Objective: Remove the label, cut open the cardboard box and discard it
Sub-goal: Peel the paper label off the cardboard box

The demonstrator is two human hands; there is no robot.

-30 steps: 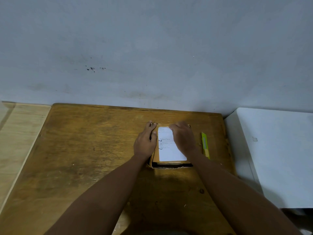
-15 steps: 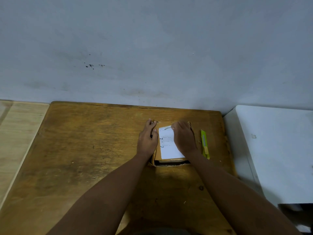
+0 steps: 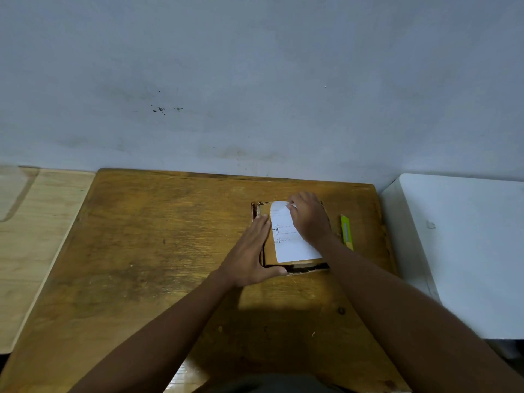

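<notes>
Nearest the camera, two bare forearms are reaching up from six o'clock across a worn wooden table [image 3: 158, 251]. The left hand [image 3: 251, 258] is lying flat and open along the left side of the cardboard box [image 3: 262, 212], fingers stretched toward twelve o'clock and thumb hooking round the near left corner; it is bracing the box, gripping nothing.

The box is sitting flat on the table, at about one o'clock from the table's middle, its near edge showing a dark gap. A white label [image 3: 286, 242] with faint printed lines is covering most of its top. The label's far end is curling up off the cardboard, while its near part is lying flat.

The right hand [image 3: 310, 219] is resting over the right side of the box at two o'clock from the left hand, fingers bent and pinching the lifted far corner of the label between thumb and fingertips.

Just beside the box at three o'clock, apart from it, a yellow-green utility knife [image 3: 346, 231] is lying on the table, pointing away toward twelve.

Farther right, a white cabinet [image 3: 459, 251] is standing against the table's edge. To the left at nine o'clock, a paler wooden surface [image 3: 42, 236] is adjoining it. Beyond everything, a grey wall [image 3: 255, 80] with a few dark specks is filling the view.
</notes>
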